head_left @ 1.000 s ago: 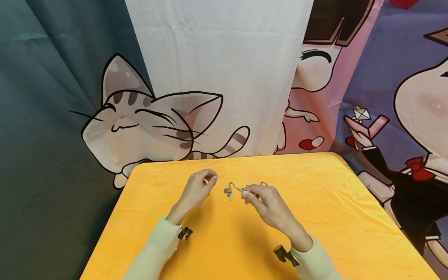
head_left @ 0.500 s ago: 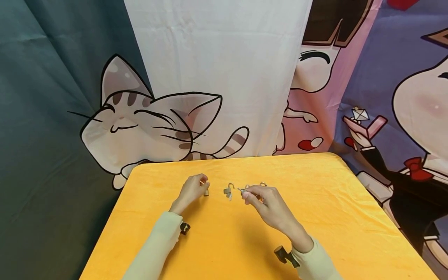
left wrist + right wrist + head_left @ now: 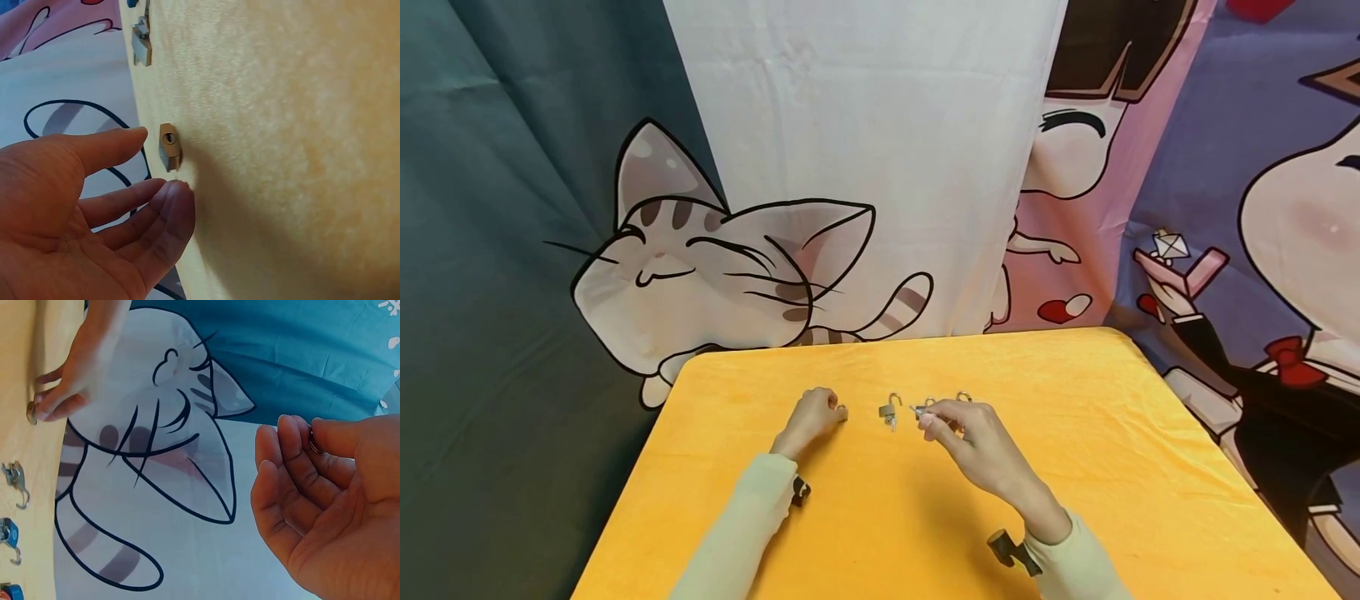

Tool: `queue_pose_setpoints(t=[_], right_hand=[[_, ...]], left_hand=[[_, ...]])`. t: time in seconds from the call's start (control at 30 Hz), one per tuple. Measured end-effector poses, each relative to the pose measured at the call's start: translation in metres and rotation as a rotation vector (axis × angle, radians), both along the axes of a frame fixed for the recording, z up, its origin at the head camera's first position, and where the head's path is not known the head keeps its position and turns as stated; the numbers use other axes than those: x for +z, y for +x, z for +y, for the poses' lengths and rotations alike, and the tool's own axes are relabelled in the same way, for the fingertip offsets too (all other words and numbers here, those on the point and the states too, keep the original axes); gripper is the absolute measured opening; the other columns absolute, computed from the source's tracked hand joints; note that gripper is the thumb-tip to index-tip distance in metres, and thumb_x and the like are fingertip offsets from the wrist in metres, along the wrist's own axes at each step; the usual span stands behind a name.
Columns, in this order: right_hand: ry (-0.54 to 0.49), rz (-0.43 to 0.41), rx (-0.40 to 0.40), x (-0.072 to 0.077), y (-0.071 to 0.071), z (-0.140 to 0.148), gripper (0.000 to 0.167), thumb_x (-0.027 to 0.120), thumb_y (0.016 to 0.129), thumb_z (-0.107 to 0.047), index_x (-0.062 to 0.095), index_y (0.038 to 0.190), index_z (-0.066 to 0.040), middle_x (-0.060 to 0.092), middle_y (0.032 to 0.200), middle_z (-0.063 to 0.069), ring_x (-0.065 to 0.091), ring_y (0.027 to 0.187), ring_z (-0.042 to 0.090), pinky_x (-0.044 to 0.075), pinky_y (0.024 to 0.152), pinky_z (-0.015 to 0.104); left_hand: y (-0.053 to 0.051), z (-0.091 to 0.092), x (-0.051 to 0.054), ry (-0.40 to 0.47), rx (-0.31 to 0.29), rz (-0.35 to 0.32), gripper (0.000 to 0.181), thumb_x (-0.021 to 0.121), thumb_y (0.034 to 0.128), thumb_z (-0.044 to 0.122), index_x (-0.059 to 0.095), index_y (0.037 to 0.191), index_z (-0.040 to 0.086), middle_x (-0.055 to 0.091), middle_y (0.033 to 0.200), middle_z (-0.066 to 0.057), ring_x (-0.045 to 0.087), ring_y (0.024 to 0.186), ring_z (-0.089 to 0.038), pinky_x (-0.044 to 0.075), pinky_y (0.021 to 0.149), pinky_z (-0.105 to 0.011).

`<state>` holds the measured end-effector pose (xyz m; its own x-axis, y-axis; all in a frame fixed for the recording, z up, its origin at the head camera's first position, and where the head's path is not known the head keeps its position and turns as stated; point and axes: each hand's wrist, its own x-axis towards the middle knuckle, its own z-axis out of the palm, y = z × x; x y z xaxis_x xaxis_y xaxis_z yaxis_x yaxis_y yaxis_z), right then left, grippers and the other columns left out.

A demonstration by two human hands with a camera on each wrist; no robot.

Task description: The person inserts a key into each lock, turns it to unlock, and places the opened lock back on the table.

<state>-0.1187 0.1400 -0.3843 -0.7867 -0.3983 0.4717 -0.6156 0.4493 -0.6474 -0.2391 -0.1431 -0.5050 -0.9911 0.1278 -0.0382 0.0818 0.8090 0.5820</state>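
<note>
A small brass padlock (image 3: 842,412) stands on the yellow table, its keyhole facing up in the left wrist view. Beside it is my left hand (image 3: 811,421), thumb and fingers parted with the lock in front of the gap. My right hand (image 3: 973,437) is raised above the table and pinches a small key (image 3: 917,409) between thumb and fingertips. In the right wrist view a bit of metal ring (image 3: 317,440) shows at that pinch. Between the hands sits a second padlock (image 3: 887,411), shackle swung open, keys (image 3: 892,424) hanging at its bottom.
Behind my right hand are two more padlocks, partly hidden: one with a blue body (image 3: 9,532) and one with an open shackle (image 3: 964,396). The yellow tablecloth (image 3: 865,517) ends at a printed fabric backdrop (image 3: 880,167).
My left hand has come down and left, lowering the brass padlock to the table; its fingers now stand apart from it. The right hand stays almost still with the key.
</note>
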Motion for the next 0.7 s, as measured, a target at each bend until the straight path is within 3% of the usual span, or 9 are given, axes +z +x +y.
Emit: queue_pose_setpoints(t=[0.1,0.2,0.27,0.4,0.7], right_hand=[[0.003,-0.009,-0.009,-0.0008,0.0001,0.0005,0.015,0.058,0.099,-0.020,0.071,0.092,-0.021,0.067,0.077,-0.014,0.060,0.073,0.001,0.050,0.066,0.023],[0.006,-0.023,-0.013,-0.0014,0.0001,0.0008,0.015,0.057,0.100,-0.021,0.071,0.093,-0.021,0.067,0.077,-0.015,0.061,0.074,0.003,0.050,0.066,0.023],[0.009,-0.028,-0.016,-0.0015,0.0003,0.0009,0.015,0.057,0.100,-0.022,0.071,0.093,-0.021,0.067,0.077,-0.015,0.062,0.074,0.004,0.050,0.066,0.023],[0.009,-0.035,-0.019,-0.0013,0.0005,0.0009,0.015,0.057,0.100,-0.022,0.070,0.092,-0.021,0.067,0.077,-0.014,0.062,0.074,0.005,0.050,0.067,0.023],[0.013,-0.044,-0.031,-0.0025,0.0006,0.0015,0.015,0.058,0.099,-0.023,0.070,0.092,-0.022,0.066,0.076,-0.015,0.061,0.074,0.002,0.050,0.067,0.023]], left_hand=[[-0.0005,0.0011,-0.0024,-0.015,0.020,0.014,0.027,0.070,0.0887,0.017,0.056,0.068,0.008,0.039,0.056,0.002,0.031,0.051,-0.012,0.026,0.050,-0.024],[-0.0004,0.0022,-0.0037,-0.028,0.037,0.016,0.014,0.070,0.0872,0.017,0.067,0.084,0.004,0.055,0.068,-0.002,0.046,0.059,-0.015,0.037,0.056,-0.026],[-0.0001,0.0031,-0.0044,-0.039,0.036,0.022,0.015,0.069,0.0859,0.015,0.068,0.093,0.003,0.062,0.078,-0.005,0.052,0.066,-0.017,0.042,0.060,-0.028],[-0.0005,0.0051,-0.0065,-0.022,0.021,0.024,0.016,0.068,0.0860,0.012,0.067,0.099,0.003,0.061,0.080,-0.007,0.052,0.068,-0.019,0.043,0.061,-0.030],[-0.0017,0.0077,-0.0099,0.032,0.029,0.026,0.011,0.073,0.0856,0.010,0.066,0.094,0.007,0.061,0.079,-0.004,0.052,0.069,-0.017,0.043,0.063,-0.030]])
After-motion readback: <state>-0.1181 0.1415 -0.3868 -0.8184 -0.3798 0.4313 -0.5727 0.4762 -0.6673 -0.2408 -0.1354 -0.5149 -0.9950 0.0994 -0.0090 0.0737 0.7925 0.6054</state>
